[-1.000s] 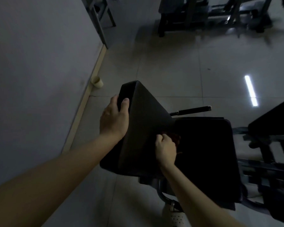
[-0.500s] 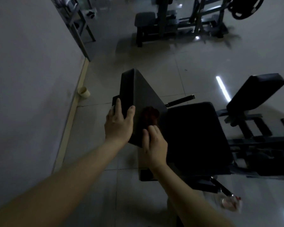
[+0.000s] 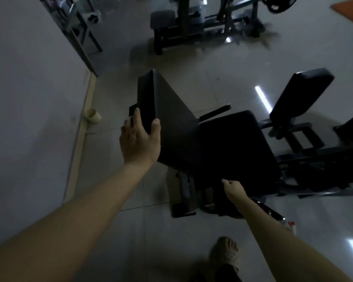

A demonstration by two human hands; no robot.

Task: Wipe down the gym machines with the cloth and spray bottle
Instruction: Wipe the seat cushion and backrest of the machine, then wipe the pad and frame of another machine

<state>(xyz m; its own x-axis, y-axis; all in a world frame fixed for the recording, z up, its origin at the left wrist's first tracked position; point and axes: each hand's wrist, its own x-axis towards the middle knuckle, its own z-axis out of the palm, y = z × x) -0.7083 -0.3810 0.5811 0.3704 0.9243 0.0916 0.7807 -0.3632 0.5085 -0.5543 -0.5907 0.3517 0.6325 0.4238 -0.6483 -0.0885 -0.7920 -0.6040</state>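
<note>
Black pad (image 3: 171, 119) edge in left hand (image 3: 140, 141); right hand (image 3: 233, 188) curled at seat (image 3: 232, 143)

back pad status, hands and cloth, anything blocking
Left hand grips back pad edge. Right hand curled low at seat front; cloth not seen. Likely spray bottle on floor, nothing blocking.

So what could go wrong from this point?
The spray bottle sits on the floor near the sandalled foot; a step could kick it. The room is dim and the seat pad black, so missed patches may go unseen. No cloth shows in the right hand.
</note>
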